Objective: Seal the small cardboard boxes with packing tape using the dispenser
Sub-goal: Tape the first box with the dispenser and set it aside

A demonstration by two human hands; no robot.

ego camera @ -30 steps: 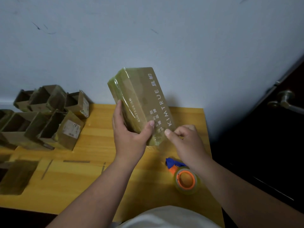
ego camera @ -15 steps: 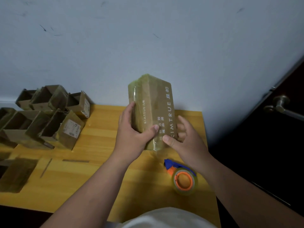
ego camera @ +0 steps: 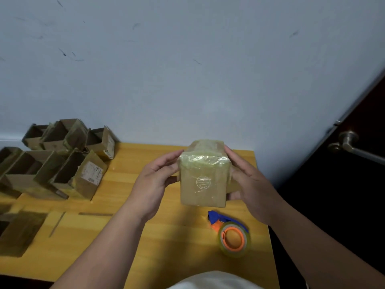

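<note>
Cardboard box (ego camera: 203, 180), small and brown, is held up in the air above the counter (ego camera: 129, 243), end face toward the camera, between the two hands. Its surface is glossy with clear tape, which wrinkles into a shiny band across the upper part of the near face; a white round stamp is printed lower on that face. The left hand (ego camera: 155, 182) holds the box's left side, fingers reaching along it and only lightly bent. The right hand (ego camera: 249, 182) holds the right side in the same way, its fingertips at the upper corner. Neither holds anything else. The step in hand appears to be checking and pressing down the tape on this end. To do it well, the thumbs should smooth the wrinkled band flat from the middle outward, so that the edges stick to the cardboard and no loose flap lifts. Should a seam prove bare, the tape dispenser (ego camera: 232, 234), blue and orange with a clear roll, lies on the counter just below the box, near the right hand. Well apart to the left stand several open boxes (ego camera: 62, 161) in a cluster, flaps up, apparently not yet sealed.
</note>
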